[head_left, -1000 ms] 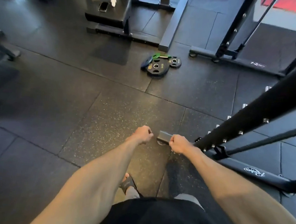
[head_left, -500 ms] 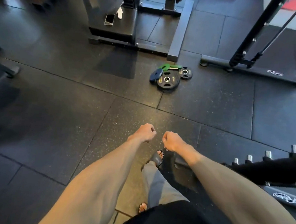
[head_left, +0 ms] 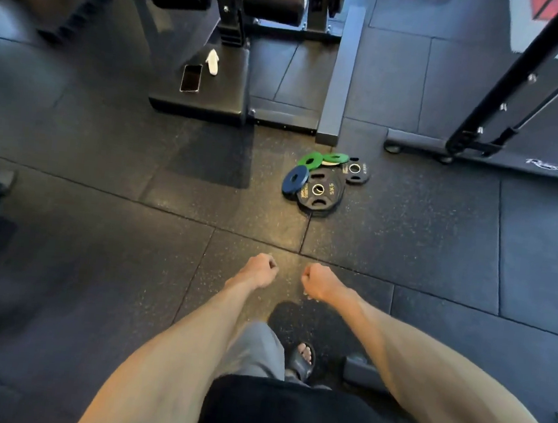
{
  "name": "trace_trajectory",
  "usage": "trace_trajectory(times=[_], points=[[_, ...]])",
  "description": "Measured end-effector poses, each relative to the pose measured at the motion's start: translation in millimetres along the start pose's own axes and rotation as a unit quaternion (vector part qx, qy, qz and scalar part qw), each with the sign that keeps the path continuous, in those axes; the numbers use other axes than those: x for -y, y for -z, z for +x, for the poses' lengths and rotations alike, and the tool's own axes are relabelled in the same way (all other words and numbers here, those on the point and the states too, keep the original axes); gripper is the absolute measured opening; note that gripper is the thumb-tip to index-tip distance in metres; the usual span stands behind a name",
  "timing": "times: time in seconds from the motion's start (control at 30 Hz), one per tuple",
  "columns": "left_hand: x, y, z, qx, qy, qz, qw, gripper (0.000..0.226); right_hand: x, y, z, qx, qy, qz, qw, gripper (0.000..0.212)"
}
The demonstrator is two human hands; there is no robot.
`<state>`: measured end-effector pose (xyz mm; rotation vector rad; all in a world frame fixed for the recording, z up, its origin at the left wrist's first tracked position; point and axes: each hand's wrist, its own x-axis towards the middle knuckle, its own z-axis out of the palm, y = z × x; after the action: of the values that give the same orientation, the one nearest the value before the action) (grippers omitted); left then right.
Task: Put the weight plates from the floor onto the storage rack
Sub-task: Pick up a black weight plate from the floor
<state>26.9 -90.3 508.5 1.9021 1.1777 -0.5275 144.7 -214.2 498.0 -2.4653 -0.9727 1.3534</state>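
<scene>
both bare forearms reach forward over the dark speckled rubber floor tiles point(head_left: 95, 262). the left hand point(head_left: 258, 271) and the right hand point(head_left: 320, 281) are each curled into a fist with nothing in them, side by side and close but not touching. farther ahead, well apart from the hands, the weight plates lie in a small heap on the floor. a large black rubber plate marked 5kg point(head_left: 320, 195) lies flat nearest, and a small blue disc point(head_left: 295, 178) leans on its left edge. 2 green discs point(head_left: 311, 160) sit at the far side, and a small black plate point(head_left: 356, 171) lies at the far right. beyond the heap a grey metal beam point(head_left: 338, 80) ends. far left, a dark phone point(head_left: 191, 78) and a small white object point(head_left: 212, 62) lie on a black padded platform point(head_left: 220, 103).
</scene>
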Motion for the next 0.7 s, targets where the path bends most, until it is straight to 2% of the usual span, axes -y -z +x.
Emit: trace_trajectory(times=[0.17,0.37,0.6,0.7], points=[[-46.3,31.2,91.1,0.043,-0.015,0.026,0.999,0.017,5.6,55.4,70.0,-0.011,-0.046,0.040,0.998,0.028],[-122.9,89.6,202.4,0.106,-0.066,0.060,0.990,0.012,14.9,127.7,154.8,-0.065,-0.123,0.116,0.984,0.028],[-196.8,142.2,309.0,0.141,-0.123,0.164,0.969,0.009,24.8,195.3,235.7,-0.088,-0.177,0.194,0.961,0.029],[-218.6,150.4,346.8,0.184,-0.120,0.206,0.954,0.013,16.8,211.1,271.1,-0.091,-0.193,0.234,0.949,0.024]])
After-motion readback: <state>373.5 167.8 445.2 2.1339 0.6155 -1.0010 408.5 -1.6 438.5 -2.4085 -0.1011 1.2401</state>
